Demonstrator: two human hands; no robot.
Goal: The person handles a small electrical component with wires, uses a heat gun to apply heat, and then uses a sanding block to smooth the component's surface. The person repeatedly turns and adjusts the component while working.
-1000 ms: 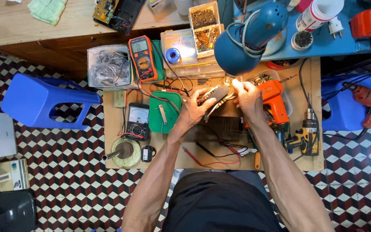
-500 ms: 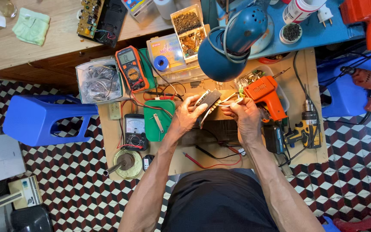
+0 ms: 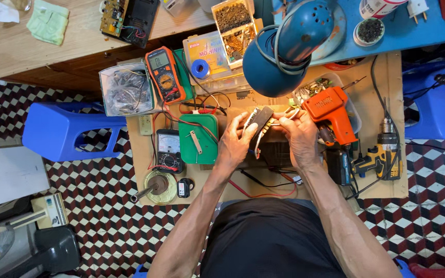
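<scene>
1. The left hand (image 3: pixel 234 141) grips a small dark electronic part (image 3: pixel 260 123), its fingers curled round the part's left edge and the thumb along its side.
2. The right hand (image 3: pixel 298 135) closes on the same part from the right, fingertips pinched at its upper end where thin pale leads stick out.
3. The part is held just above the middle of the wooden surface (image 3: pixel 395 82), between the two hands, tilted with its long side running up and away from the person.
4. A blue lamp (image 3: pixel 284 49) hangs over the far side of the surface and throws warm light on the hands.
5. Just right of the right hand lies an orange soldering gun (image 3: pixel 331 113), and further right a yellow and black cordless drill (image 3: pixel 379 157).
6. Left of the left hand sits a green box (image 3: pixel 198 139), and beside that an analog meter (image 3: pixel 169 151) with red and black leads.
7. An orange digital multimeter (image 3: pixel 165 74) lies beyond the green box, next to a clear container of wires (image 3: pixel 126 91).
8. A roll of solder (image 3: pixel 159 187) stands near the front left corner of the surface.
9. A blue plastic stool (image 3: pixel 68 131) stands on the chequered floor (image 3: pixel 104 226) to the left, well apart from the hands.
</scene>
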